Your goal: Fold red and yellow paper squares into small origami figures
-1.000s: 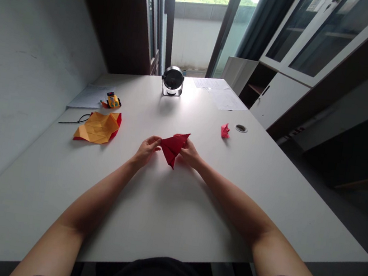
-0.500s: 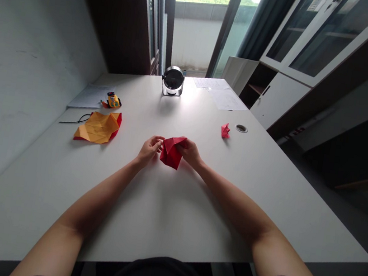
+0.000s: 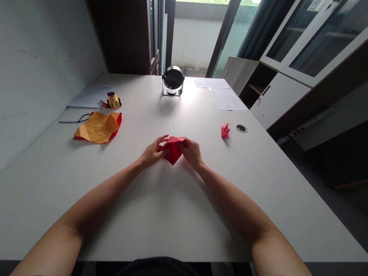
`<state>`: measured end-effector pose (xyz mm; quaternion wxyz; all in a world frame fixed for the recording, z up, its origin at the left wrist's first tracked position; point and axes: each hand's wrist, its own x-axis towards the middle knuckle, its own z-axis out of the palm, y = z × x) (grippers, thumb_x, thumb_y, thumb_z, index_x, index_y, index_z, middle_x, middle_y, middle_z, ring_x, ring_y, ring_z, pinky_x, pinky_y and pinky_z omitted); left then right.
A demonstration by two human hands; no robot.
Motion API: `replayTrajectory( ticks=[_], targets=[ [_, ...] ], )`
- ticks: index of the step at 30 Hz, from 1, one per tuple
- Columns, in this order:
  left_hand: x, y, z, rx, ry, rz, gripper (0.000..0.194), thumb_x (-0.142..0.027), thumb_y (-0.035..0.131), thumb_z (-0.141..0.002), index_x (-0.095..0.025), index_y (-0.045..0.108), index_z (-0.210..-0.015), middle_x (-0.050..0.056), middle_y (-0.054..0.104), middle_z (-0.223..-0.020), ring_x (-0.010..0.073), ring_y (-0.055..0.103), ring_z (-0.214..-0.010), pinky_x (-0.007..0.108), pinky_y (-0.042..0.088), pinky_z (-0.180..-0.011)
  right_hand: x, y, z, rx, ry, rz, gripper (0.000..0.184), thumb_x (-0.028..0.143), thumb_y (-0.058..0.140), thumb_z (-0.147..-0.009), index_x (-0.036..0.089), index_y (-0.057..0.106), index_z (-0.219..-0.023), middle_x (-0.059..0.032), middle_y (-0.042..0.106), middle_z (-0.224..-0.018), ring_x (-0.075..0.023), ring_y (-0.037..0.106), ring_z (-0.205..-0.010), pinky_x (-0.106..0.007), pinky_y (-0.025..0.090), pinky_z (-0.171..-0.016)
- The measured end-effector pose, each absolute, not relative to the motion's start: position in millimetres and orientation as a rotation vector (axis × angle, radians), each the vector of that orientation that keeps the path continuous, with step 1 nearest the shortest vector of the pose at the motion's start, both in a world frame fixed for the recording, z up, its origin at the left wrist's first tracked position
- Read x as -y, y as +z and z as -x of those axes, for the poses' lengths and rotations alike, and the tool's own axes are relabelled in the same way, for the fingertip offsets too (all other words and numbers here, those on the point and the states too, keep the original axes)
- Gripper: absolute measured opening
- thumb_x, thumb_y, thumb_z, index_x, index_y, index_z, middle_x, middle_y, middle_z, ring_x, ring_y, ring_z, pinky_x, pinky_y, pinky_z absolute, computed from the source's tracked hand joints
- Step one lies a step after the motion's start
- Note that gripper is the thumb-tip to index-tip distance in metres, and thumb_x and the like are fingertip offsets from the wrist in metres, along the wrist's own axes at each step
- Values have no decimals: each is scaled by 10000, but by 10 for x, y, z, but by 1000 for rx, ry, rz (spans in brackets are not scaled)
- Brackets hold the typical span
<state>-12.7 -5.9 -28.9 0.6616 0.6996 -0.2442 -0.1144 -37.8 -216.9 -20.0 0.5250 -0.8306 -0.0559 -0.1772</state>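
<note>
A folded red paper point(image 3: 173, 151) is held up just over the middle of the white table, its lower corner pointing towards me. My left hand point(image 3: 154, 151) pinches its left edge, thumb in front. On the opposite edge my right hand point(image 3: 191, 152) is closed, with its thumb pressed on the front face. The fingers behind the paper are partly hidden. To the right lies a small folded red paper figure point(image 3: 225, 131), apart from both hands. Off to the left rests a creased sheet of paper point(image 3: 98, 127), yellow on top and red underneath.
A yellow toy vehicle point(image 3: 112, 100) and a black cable tie point(image 3: 78, 120) lie at the left by a white sheet point(image 3: 90, 96). A round lamp-like device point(image 3: 173, 81) stands at the back. More printed sheets point(image 3: 228, 100) lie back right, near a cable hole point(image 3: 241, 128).
My left hand has moved right and taken hold of the red paper's left edge. The paper has turned, and its lower corner now points down near the middle.
</note>
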Motion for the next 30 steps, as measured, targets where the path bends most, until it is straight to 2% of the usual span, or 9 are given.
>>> replayTrajectory(
  ticks=[4, 6, 10, 12, 19, 22, 25, 28, 30],
  targets=[
    [25, -314, 69, 480, -245, -1564, 646, -288, 687, -842, -195, 513, -1458, 99, 741, -1136, 203, 712, -858, 336, 586, -804, 2177, -230, 356, 176, -329, 1959, 388, 165, 549, -780, 220, 769, -1095, -18, 783, -941, -176, 698, -817, -278, 532, -763],
    [5, -314, 38, 459, -232, -1555, 651, -217, 673, -812, -177, 534, -1447, 82, 766, -1038, 207, 714, -863, 355, 583, -839, 2188, -248, 340, 213, -269, 1924, 450, 139, 535, -742, 220, 763, -1121, -28, 780, -1009, -192, 707, -904, -302, 534, -837],
    [-27, -291, -9, 443, -118, -1529, 489, -162, 683, -743, -173, 706, -1232, 106, 684, -1295, 249, 649, -1174, 386, 520, -1030, 2226, -258, 308, 303, -140, 1768, 431, 166, 535, -728, 190, 758, -1096, -44, 771, -1008, -205, 710, -899, -340, 546, -854],
    [-43, -273, -16, 439, -93, -1545, 363, -186, 683, -753, -177, 755, -1109, 102, 647, -1357, 258, 612, -1242, 401, 495, -1071, 2249, -243, 298, 328, -65, 1674, 391, 197, 557, -742, 176, 752, -1081, -45, 769, -966, -206, 714, -868, -350, 559, -838],
    [-121, -217, 10, 518, 15, -1779, 283, -170, 622, -799, -228, 799, -1013, 62, 717, -1220, 263, 654, -1141, 445, 483, -1073, 2284, -155, 344, 359, -48, 1755, 334, 247, 588, -808, 197, 752, -1094, -35, 768, -987, -202, 709, -897, -334, 550, -849],
    [-156, -208, 2, 506, 60, -1894, 297, -150, 589, -803, -251, 808, -976, 35, 738, -1175, 268, 659, -1128, 431, 473, -1077, 2295, -132, 362, 378, -75, 1900, 316, 343, 607, -867, 220, 754, -1118, -28, 769, -1031, -212, 700, -942, -333, 530, -876],
    [-173, -211, -9, 508, 66, -2037, 308, -149, 539, -825, -263, 807, -924, 17, 748, -1150, 262, 675, -1076, 416, 486, -1042, 2306, -155, 343, 371, -147, 2041, 336, 421, 525, -954, 220, 776, -1052, -32, 770, -987, -204, 690, -887, -324, 510, -853],
    [-166, -208, -1, 589, 63, -2154, 283, -191, 538, -854, -281, 798, -920, 13, 752, -1129, 266, 668, -1060, 417, 483, -1035, 2303, -215, 308, 377, -234, 2208, 311, 378, 510, -974, 231, 783, -999, -34, 765, -943, -193, 668, -852, -321, 499, -842],
    [-152, -205, 14, 670, 81, -2200, 238, -241, 569, -865, -290, 789, -943, 23, 748, -1132, 280, 643, -1100, 432, 456, -1070, 2294, -251, 297, 456, -279, 2305, 243, 321, 555, -955, 249, 780, -1016, -41, 759, -1001, -201, 655, -935, -336, 490, -906]
  ],
)
